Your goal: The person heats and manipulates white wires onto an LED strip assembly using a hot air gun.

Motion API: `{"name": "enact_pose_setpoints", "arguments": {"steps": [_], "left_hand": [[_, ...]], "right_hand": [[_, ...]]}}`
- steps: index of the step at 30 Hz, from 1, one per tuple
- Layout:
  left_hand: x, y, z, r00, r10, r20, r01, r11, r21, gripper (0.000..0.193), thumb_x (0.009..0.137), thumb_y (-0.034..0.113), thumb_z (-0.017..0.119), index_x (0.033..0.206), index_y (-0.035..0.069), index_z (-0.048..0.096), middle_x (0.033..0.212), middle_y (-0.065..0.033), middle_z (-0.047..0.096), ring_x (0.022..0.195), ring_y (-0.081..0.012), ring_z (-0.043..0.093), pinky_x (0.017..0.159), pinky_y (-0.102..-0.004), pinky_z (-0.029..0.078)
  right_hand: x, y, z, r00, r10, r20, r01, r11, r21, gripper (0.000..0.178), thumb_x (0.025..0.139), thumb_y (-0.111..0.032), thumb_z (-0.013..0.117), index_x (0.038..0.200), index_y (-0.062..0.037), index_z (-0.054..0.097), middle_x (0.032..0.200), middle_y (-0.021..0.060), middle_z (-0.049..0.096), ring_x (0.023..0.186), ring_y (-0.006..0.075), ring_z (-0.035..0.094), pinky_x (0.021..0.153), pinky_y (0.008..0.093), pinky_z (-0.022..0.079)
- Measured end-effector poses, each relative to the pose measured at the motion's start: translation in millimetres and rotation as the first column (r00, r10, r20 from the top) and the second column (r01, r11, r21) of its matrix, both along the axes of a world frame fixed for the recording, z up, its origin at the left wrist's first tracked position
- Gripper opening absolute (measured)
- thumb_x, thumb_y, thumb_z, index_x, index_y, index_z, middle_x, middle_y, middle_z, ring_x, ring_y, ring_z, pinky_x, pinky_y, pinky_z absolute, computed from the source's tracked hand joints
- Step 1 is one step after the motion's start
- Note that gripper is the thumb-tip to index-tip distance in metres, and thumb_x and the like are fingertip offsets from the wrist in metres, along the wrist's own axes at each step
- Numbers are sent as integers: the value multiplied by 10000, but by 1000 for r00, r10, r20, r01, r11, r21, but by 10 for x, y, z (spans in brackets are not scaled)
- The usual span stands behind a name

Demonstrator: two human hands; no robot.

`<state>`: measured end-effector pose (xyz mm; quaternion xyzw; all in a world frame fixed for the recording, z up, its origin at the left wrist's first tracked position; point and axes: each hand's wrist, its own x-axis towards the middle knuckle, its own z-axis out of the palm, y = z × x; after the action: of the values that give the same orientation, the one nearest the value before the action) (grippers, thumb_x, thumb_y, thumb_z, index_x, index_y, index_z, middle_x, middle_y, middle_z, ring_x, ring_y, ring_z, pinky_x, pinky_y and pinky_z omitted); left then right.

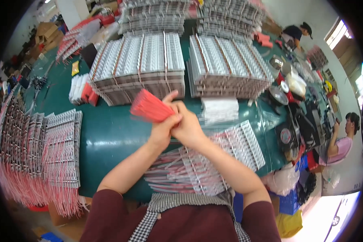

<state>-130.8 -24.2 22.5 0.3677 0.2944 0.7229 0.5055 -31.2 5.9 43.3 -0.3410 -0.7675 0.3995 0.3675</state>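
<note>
My left hand [163, 131] and my right hand [186, 126] meet over the middle of the table, their fingers closed together round one end of a bundle of thin red strips [151, 107]. The bundle's loose end fans out to the upper left and is slightly blurred. One right finger points up beside it. Under my right forearm lie grey-white slatted panels with red and white wires [205, 171], their wires trailing left. Just beyond my hands rises a tall strapped stack of white-topped panels [137, 54]; the strips' gripped end is hidden by my fingers.
A second strapped stack [230, 56] stands to the right, with a white bundle [220, 109] before it. Wired panels [62, 145] lean in rows at the left of the green table [109, 137]. Red and white bundles [80, 89] lie far left. Two people [339, 145] are at the right.
</note>
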Motion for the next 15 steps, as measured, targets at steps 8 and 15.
{"name": "enact_pose_setpoints", "arguments": {"steps": [8, 15], "left_hand": [[92, -21, -101, 993, -23, 113, 37, 992, -124, 181, 762, 10, 628, 917, 62, 552, 1067, -36, 545, 1041, -114, 493, 895, -269, 365], [-63, -260, -229, 966, -200, -165, 135, 931, -339, 419, 804, 144, 665, 1178, 46, 505, 1166, -77, 524, 1108, -173, 486, 907, -342, 415]], "right_hand": [[133, 53, 41, 973, 33, 228, -49, 997, 64, 303, 676, -190, 664, 933, -49, 590, 792, 184, 638, 752, 376, 616, 649, 428, 492], [254, 257, 88, 952, 273, 135, -195, 887, -418, 178, 636, -147, 640, 710, 7, 591, 585, 108, 590, 495, 202, 578, 480, 300, 464]]}}
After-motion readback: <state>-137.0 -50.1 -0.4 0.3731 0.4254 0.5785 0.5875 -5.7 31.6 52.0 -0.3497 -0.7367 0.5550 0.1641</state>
